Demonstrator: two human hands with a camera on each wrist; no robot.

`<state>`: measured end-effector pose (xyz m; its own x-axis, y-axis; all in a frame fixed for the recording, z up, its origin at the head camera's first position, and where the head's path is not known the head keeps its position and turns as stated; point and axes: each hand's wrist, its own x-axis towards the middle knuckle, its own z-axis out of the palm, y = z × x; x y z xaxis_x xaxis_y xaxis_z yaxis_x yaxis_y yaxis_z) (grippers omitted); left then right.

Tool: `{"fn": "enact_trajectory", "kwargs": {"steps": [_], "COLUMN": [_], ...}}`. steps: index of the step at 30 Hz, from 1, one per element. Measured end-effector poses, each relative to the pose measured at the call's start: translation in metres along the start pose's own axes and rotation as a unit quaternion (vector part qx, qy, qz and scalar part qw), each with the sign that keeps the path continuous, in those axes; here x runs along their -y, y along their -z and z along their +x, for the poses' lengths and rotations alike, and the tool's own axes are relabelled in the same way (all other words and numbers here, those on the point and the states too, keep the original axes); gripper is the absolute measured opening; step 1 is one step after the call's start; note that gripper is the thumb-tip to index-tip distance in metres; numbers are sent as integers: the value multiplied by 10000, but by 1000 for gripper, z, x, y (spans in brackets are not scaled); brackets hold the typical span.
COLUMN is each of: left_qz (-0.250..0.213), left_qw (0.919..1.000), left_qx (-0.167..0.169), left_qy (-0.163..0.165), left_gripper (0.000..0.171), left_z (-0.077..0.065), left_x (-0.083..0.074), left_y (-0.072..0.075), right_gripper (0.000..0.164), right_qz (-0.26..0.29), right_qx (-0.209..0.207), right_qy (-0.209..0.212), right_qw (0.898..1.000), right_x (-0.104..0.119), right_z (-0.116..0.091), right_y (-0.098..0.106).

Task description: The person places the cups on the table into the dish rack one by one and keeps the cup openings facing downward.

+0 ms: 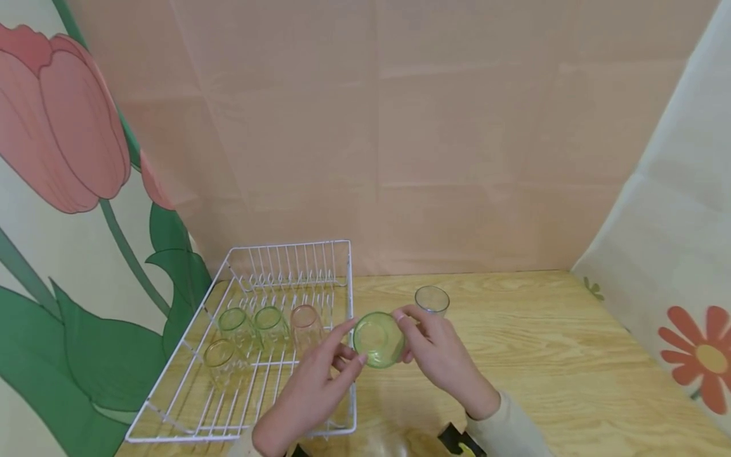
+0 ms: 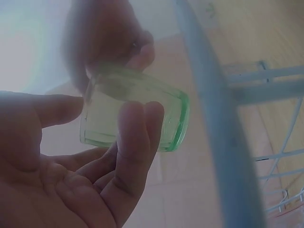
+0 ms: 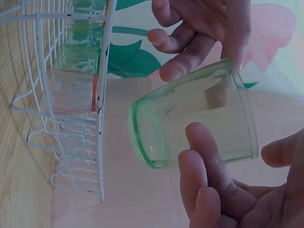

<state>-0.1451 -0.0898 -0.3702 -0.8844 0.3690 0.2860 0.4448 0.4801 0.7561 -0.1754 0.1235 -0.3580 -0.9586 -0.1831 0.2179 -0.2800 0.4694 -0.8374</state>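
A green-tinted glass [image 1: 378, 343] is held between both hands above the table, tipped so its round end faces the head camera. My left hand [image 1: 314, 374] holds its left side, with the thumb at the edge and the fingers spread along the wall in the left wrist view. On the opposite side my right hand [image 1: 442, 352] grips it between thumb and fingers. In the right wrist view the glass [image 3: 190, 114] lies sideways, its thick green base toward the rack, and the right fingers [image 3: 202, 147] overlap its wall.
A white wire dish rack [image 1: 354, 406] stands left, right beside the left hand. It holds two green glasses [image 1: 234, 320] [image 1: 271, 320], a pink one [image 1: 306, 320] and an amber one [image 1: 219, 355]. A greyish clear glass [image 1: 432, 297] stands on the wooden table [image 1: 542, 355] behind the right hand.
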Motion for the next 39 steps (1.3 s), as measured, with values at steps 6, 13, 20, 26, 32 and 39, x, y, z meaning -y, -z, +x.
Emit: {"fn": "enact_trajectory", "kwargs": {"steps": [6,13,20,26,32,39], "left_qz": [35,84,7,-29,-4,60], "left_qw": [9999,9993,9992,9996,9996,9997], "left_qx": [58,177,205,235,275,168], "left_qy": [-145,-303,-333,-134,-115,-152], "left_gripper": [54,53,53,48,44,44], "left_z": [-1,-1,-1,-1,0,0], "left_x": [1,2,2,0,0,2], "left_y": [-1,-1,-1,-1,2,3], "right_gripper": [36,46,48,51,49,47], "right_qz": [-6,31,-89,-117,-112,-95], "right_qx": [55,98,207,371,544,823], "right_qy": [-34,-260,-341,-383,-210,-61], "right_qw": [10000,9996,9992,9985,9982,9965], "right_x": [-3,-4,-4,-3,-2,1], "right_z": [0,1,1,0,0,-3], "right_y": [0,1,2,5,5,7]}}
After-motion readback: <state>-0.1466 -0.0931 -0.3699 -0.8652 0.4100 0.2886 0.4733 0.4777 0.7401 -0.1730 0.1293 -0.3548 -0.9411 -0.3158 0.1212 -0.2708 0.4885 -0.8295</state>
